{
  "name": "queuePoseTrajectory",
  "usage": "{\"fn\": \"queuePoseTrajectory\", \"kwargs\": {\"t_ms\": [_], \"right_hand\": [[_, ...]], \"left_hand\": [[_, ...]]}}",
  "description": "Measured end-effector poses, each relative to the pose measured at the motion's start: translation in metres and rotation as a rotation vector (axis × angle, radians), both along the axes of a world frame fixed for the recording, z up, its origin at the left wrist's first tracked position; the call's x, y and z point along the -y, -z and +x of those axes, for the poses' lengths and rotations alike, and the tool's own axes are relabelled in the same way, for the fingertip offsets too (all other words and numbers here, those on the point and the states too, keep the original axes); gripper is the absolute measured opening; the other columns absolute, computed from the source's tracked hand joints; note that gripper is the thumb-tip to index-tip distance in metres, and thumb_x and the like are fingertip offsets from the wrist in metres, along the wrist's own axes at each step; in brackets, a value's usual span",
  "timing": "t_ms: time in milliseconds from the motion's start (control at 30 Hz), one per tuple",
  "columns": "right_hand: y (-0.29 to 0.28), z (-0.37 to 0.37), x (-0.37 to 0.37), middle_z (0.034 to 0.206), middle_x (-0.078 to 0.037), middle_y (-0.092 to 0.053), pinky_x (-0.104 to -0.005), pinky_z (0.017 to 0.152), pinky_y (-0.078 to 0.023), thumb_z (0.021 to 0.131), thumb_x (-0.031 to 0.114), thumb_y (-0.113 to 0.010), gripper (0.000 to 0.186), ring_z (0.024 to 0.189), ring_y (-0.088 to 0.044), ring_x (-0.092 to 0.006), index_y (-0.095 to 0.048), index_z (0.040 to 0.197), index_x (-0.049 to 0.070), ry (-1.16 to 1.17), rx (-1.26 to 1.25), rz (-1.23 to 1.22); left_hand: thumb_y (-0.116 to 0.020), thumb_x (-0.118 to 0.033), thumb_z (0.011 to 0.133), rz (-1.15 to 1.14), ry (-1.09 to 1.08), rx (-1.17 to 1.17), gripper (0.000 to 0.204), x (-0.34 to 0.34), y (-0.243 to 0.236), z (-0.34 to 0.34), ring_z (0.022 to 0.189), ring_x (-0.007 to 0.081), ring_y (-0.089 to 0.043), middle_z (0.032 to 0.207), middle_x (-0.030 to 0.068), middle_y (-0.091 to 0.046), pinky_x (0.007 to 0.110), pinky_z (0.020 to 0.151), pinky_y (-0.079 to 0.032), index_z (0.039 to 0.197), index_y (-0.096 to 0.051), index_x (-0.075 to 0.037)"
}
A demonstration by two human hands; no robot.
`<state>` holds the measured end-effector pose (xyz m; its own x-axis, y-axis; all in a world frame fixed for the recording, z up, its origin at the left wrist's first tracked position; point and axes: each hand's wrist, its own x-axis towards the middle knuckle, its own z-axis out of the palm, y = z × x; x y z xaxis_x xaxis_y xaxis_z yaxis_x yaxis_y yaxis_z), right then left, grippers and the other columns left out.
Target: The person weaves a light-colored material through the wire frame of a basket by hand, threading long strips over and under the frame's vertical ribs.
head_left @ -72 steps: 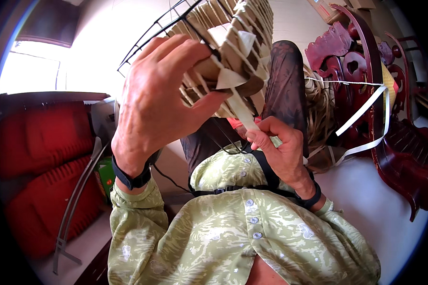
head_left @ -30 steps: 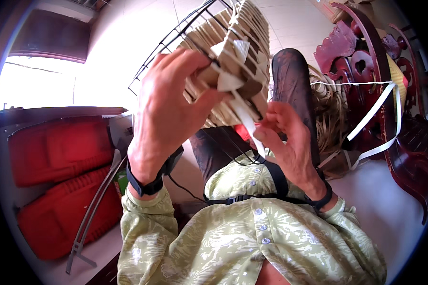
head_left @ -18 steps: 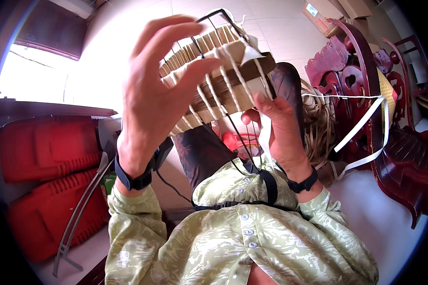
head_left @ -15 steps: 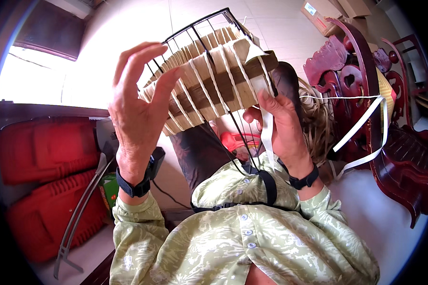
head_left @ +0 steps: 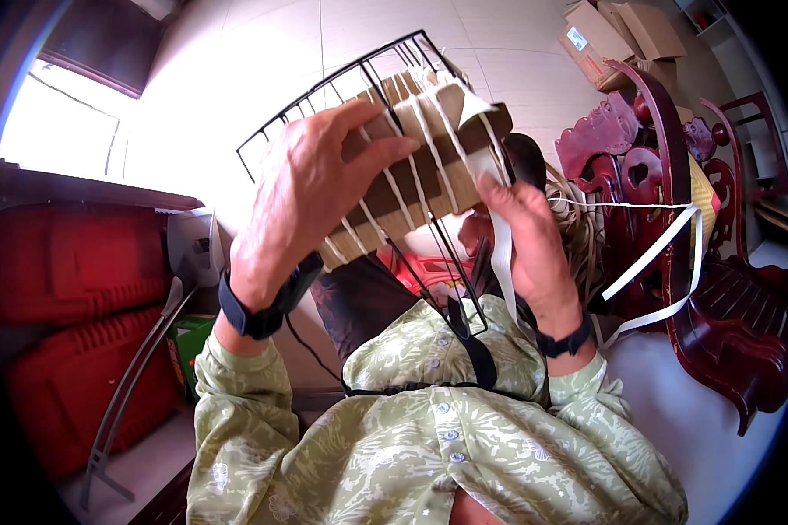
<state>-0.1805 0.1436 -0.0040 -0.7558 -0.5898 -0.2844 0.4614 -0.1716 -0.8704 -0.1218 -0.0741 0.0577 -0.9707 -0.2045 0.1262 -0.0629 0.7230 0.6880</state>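
Observation:
In front of me, tilted, is a basket-like black wire frame (head_left: 348, 72). A wide band of tan and brown strips (head_left: 429, 162) wraps it, crossed by slanting white cords. My left hand (head_left: 311, 162) is closed over the band's upper edge, thumb along its outer face and fingertips by the wires. At the band's right end, my right hand (head_left: 525, 232) pinches a flat white strip (head_left: 501, 249), whose tail hangs below the thumb. Bare wires of the frame reach down toward my shirt. The right hand's other fingertips are partly hidden behind the strip.
A carved dark-red wooden chair (head_left: 674, 157) stands at the right, with a white cord and loose ribbon (head_left: 652, 254) by it. Tan strips (head_left: 578, 236) hang beside my right hand. Red cases (head_left: 79, 262) lie left, cardboard boxes (head_left: 600, 52) at the far right.
My left hand has moved right along the band and closed on its upper edge. The frame has shifted slightly lower. My right hand keeps its pinch on the white strip.

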Motion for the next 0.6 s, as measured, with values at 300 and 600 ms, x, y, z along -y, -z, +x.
{"fn": "queuePoseTrajectory", "kwargs": {"t_ms": [300, 600], "right_hand": [[0.010, 0.033, -0.025, 0.072, -0.004, -0.068, -0.0206, 0.057, -0.045, 0.099, 0.029, -0.065, 0.031, 0.063, -0.059, -0.0061, -0.066, 0.090, -0.001, 0.095, -0.162, 0.195], [0.017, 0.032, -0.036, 0.074, -0.002, -0.068, -0.0202, 0.057, -0.045, 0.099, 0.025, -0.065, 0.027, 0.065, -0.059, -0.0050, -0.068, 0.090, 0.000, 0.066, -0.162, 0.222]], "left_hand": [[-0.080, -0.049, 0.079, -0.013, -0.155, 0.046, 0.052, -0.021, -0.003, 0.011, 0.059, 0.0264, -0.063, 0.067, 0.0116, -0.065, 0.037, 0.057, -0.049, 0.095, -0.068, -0.001], [-0.084, -0.053, 0.071, -0.146, -0.275, 0.019, 0.057, -0.035, 0.007, 0.007, 0.063, 0.0277, -0.066, 0.072, 0.0115, -0.067, 0.038, 0.059, -0.051, 0.094, -0.069, -0.003]]}}
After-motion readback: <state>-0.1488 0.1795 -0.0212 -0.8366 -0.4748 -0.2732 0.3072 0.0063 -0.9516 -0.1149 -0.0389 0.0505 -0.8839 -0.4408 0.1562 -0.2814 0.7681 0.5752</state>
